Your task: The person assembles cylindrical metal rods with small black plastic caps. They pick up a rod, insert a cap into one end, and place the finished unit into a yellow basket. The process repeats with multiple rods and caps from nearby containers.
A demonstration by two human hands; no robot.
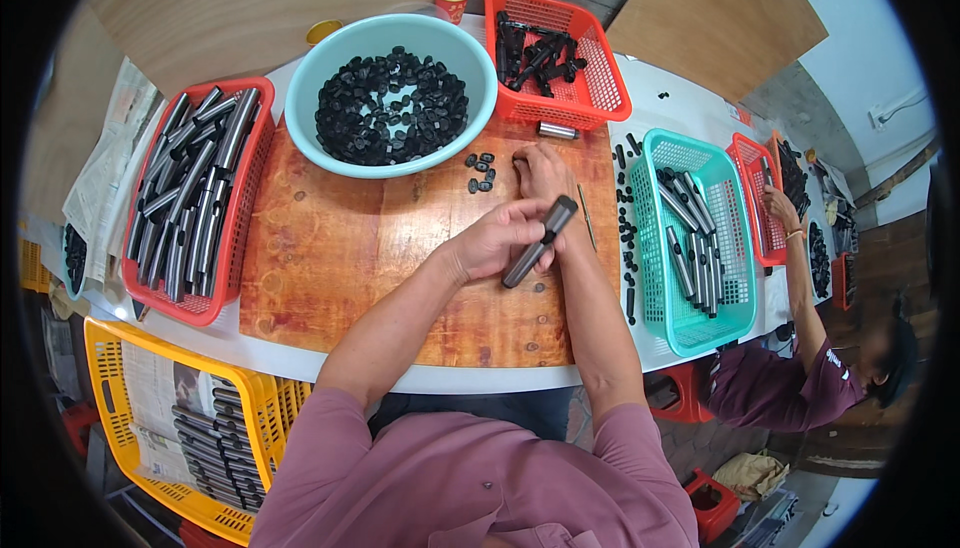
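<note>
A dark metal tube (541, 242) with a slot in its side is held tilted in my left hand (500, 238), its fingers wrapped round the lower part. Beyond it, my right hand (545, 174) rests low over the wooden board with its fingers curled down. A dark bit shows by its fingertips, too small to name. Just left of those fingers lie several small black oval pieces (482, 170) on the board. A thin metal rod (586, 216) lies to the right of my right wrist.
A pale blue basin (306, 144) of black pieces stands at the back. Red baskets of tubes (255, 198) and dark parts (605, 98) flank it. Right are a green basket (740, 248) and loose black pieces (627, 218). A yellow crate (265, 428) sits low left. A co-worker's hand (780, 206) reaches in.
</note>
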